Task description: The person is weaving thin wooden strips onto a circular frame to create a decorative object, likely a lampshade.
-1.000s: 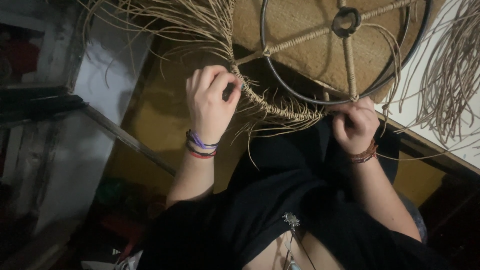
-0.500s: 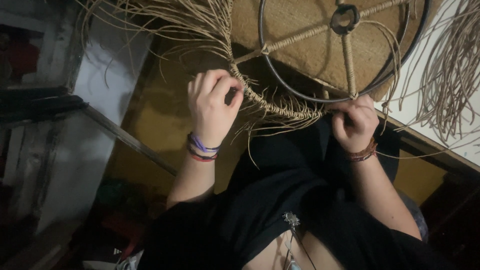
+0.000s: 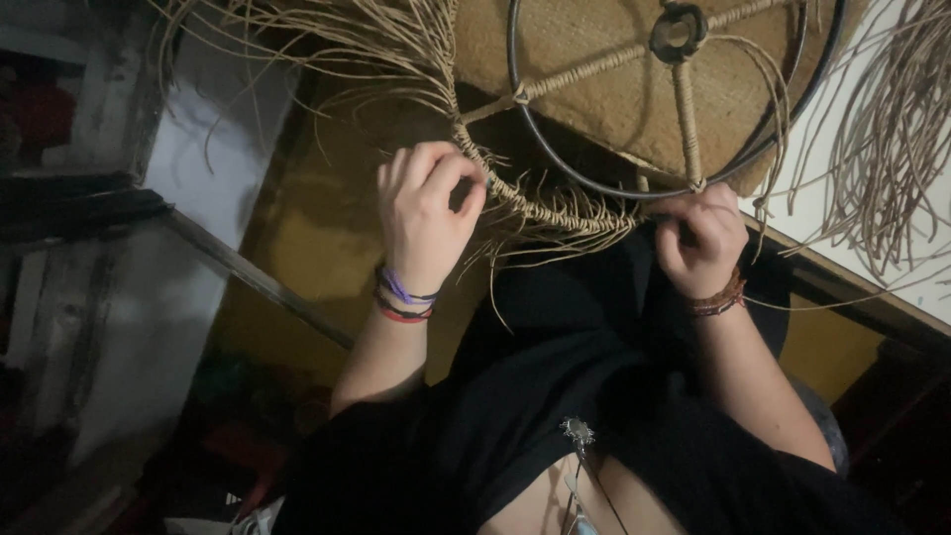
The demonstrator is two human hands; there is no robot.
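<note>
A round dark metal frame (image 3: 555, 163) with fibre-wrapped spokes and a small centre ring (image 3: 678, 30) stands in front of me, over a tan woven panel (image 3: 604, 94). A braided rim of pale straw (image 3: 555, 206) runs along its lower edge, with loose strands fanning out. My left hand (image 3: 426, 213) pinches the braided rim at its left end, with coloured bands on the wrist. My right hand (image 3: 703, 238) is closed on the rim and strands at the bottom of the frame, a brown bracelet on its wrist.
Long loose straw strands (image 3: 892, 149) hang at the right over a white surface (image 3: 822, 198). More strands (image 3: 307, 50) spread at the upper left. A pale wall or cabinet (image 3: 198, 149) and a dark slanted bar (image 3: 258, 282) stand to the left. My dark clothing (image 3: 555, 396) fills the bottom.
My left thumb and fingers have shifted a little on the braided rim. The frame and my right hand have hardly moved.
</note>
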